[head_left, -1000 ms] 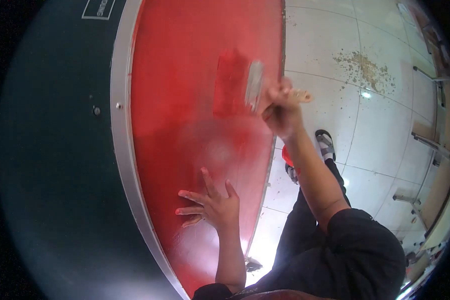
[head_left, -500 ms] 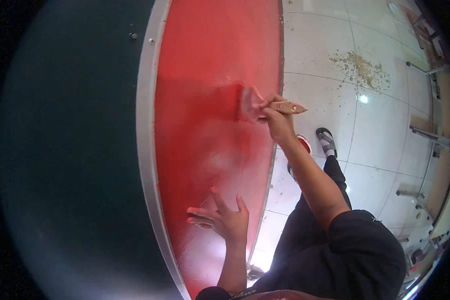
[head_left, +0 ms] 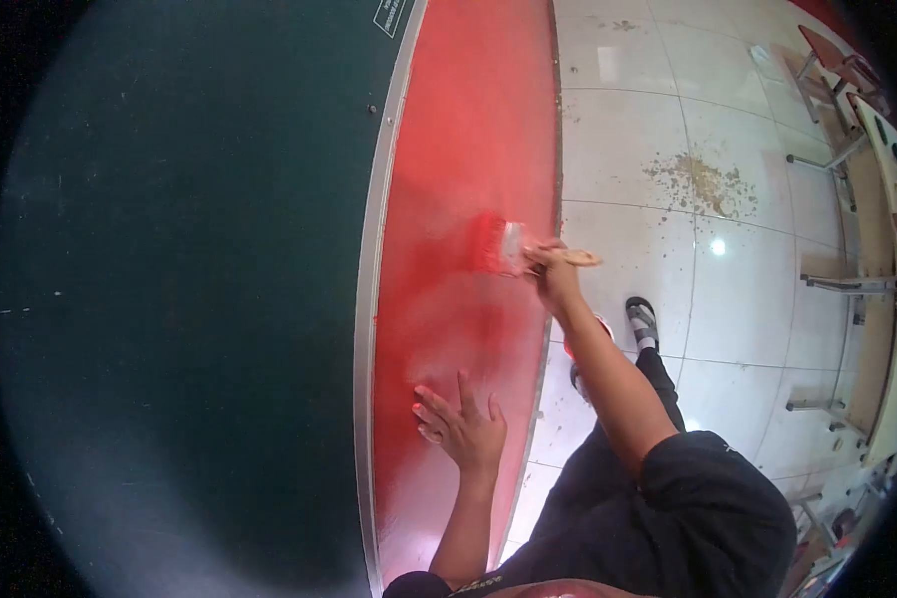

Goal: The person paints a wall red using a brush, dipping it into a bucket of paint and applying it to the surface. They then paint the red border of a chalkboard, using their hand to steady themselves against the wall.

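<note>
My right hand [head_left: 556, 274] is closed around the wooden handle of a wide paintbrush [head_left: 510, 249]. Its bristles, covered in red paint, lie against the red wall panel [head_left: 468, 120]. Wet-looking darker red streaks run over the panel around and below the brush. Lower down, my left hand [head_left: 465, 429] is held over the panel with its fingers spread, holding nothing; red paint marks its fingertips. Behind my right forearm a paint container [head_left: 604, 327] with a red inside shows only in part.
A dark green chalkboard [head_left: 199, 299] with a grey metal frame [head_left: 369, 289] borders the panel on the left. On the right, the white tiled floor [head_left: 618, 149] carries a brownish splatter [head_left: 703, 184]. Desks [head_left: 882, 289] with metal legs stand along the far right.
My view has shifted, so the chalkboard takes up more of the left side. The brush in my right hand sits lower in view and appears smeared. My left hand stays spread.
</note>
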Motion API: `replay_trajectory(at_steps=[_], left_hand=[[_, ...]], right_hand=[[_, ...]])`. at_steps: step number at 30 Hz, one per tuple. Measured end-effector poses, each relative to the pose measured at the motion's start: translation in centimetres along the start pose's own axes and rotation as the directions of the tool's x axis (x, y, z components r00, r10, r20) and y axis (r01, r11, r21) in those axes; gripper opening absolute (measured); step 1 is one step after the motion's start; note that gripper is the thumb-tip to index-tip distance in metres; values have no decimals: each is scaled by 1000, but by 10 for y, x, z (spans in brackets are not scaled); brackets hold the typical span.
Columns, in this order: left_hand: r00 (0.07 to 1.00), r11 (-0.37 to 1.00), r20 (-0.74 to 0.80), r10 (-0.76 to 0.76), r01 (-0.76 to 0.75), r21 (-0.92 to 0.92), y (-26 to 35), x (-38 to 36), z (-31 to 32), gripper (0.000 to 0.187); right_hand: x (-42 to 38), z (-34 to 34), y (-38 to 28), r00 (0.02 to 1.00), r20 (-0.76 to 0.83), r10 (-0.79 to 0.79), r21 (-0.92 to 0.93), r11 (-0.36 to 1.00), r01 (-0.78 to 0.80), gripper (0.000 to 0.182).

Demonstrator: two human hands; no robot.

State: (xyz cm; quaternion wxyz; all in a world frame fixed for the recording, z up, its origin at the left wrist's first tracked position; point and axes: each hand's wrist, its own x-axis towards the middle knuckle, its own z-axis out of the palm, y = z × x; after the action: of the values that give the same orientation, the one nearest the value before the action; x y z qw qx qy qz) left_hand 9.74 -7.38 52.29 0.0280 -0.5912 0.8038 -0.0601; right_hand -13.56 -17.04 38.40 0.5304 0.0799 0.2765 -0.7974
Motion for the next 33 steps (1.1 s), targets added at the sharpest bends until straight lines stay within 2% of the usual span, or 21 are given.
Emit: replay_trajectory(at_steps=[1,2,4,5,7,11,13,14,16,18,19,21,22,24,25,26,28,29,31,32,33], left_hand=[[996,997,-88,16,-23,-70,1,0,-1,103],[996,998,-88,19,-24,-61,1,0,-3,103],[938,984,-331,101,-143,-106,1,-4,-9,108],[942,984,-320,105,-145,-104,1,-7,-13,108],[935,995,-350,63,-85,-48,0,-7,-19,109],[942,998,-332,57,-63,-6,-10,-6,-15,106],[997,976,-39,-63,70,204,-20,-9,-1,101],[997,976,-40,-67,74,204,-18,-6,-1,101],[995,924,38,-90,69,376,-11,-2,-1,96],[997,921,16,-82,70,383,-10,0,-1,96],[997,918,-12,-74,72,391,-8,2,0,95],[997,919,-2,-82,77,388,-6,3,-1,95],[995,915,6,-96,86,394,-7,3,-1,96],[997,895,-26,-76,79,439,-7,4,1,94],[997,868,-60,-53,76,491,-8,4,1,93],[997,867,-56,-50,71,494,-9,4,2,93],[996,849,-88,-20,63,525,-10,3,3,92],[996,847,-83,-20,61,528,-10,3,4,92],[996,899,-37,-81,89,428,-7,3,3,96],[996,898,-36,-83,90,430,-7,3,3,96],[996,903,-29,-85,90,420,-8,4,4,97]], right_hand=[[2,-9,2,996,-90,-4,-76,997,-2,31],[1,-6,0,996,-91,0,-67,998,-6,31],[-13,13,-23,997,29,-74,64,995,72,30],[-19,37,-31,995,45,-91,121,989,85,29],[-18,67,-42,948,292,-125,270,962,44,26],[-28,139,-43,947,315,-66,438,895,-83,24],[-37,154,-30,958,272,-96,348,937,-5,26],[-39,149,-26,957,274,-93,347,938,-8,26],[-40,120,-18,987,136,-90,241,969,56,25],[-42,83,-18,988,-134,-80,-37,996,76,22],[-41,62,-18,987,-135,-88,-44,996,83,22],[-42,42,-23,966,-196,-169,-304,947,104,16],[-39,35,-20,964,-201,-173,-308,946,105,16],[-41,63,-26,961,28,-274,-532,810,246,11],[-45,87,-25,962,93,-257,-467,842,270,10],[-50,107,-31,963,87,-257,-466,844,267,10],[-64,139,-48,907,348,-239,-307,884,351,12],[-72,147,-61,909,344,-236,-307,886,347,12],[-81,157,-79,948,181,-260,45,966,257,17],[-79,153,-79,949,181,-258,45,966,254,17],[-75,148,-76,955,191,-229,140,969,204,22]])
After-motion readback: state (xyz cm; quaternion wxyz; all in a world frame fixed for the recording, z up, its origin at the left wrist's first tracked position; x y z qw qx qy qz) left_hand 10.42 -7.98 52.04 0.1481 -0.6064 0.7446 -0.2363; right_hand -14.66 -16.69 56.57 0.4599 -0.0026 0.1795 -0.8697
